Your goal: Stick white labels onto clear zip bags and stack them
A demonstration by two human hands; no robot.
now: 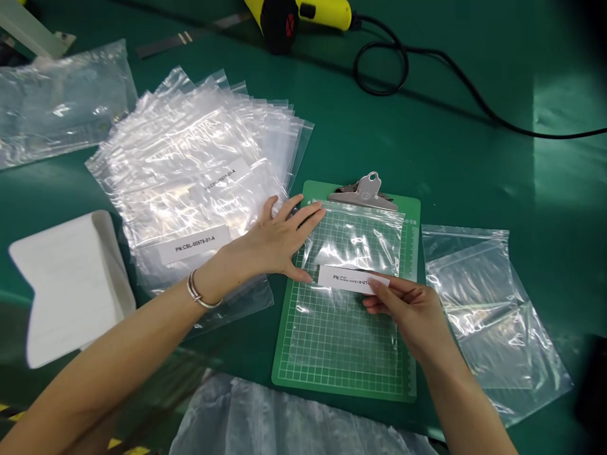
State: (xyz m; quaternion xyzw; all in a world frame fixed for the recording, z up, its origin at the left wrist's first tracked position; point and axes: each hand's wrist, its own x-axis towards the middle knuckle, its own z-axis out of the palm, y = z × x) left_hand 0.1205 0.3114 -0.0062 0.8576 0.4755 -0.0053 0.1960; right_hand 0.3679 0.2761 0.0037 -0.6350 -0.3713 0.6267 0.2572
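Observation:
A clear zip bag (pixel 341 335) lies on a green gridded clipboard (pixel 289 373), its zip edge just below the metal clip (pixel 367 193). Between the thumb and fingers of my right hand (pixel 410 303) is a white printed label (pixel 344 278), held by its right end over the middle of the bag. My left hand (pixel 279 240) is spread open at the bag's left edge, fingertips near its upper left corner and thumb near the label's left end. Left of it, a fanned pile of clear zip bags (pixel 190 139) carries similar labels, one a printed label (pixel 195 244) near the front.
More clear bags (pixel 478 316) lie right of the clipboard. White sheets (pixel 71 284) sit at the left, and a clear bag (pixel 61 101) lies behind them. A yellow and black tool (pixel 327 12) with a looped black cable (pixel 403 60) is at the back.

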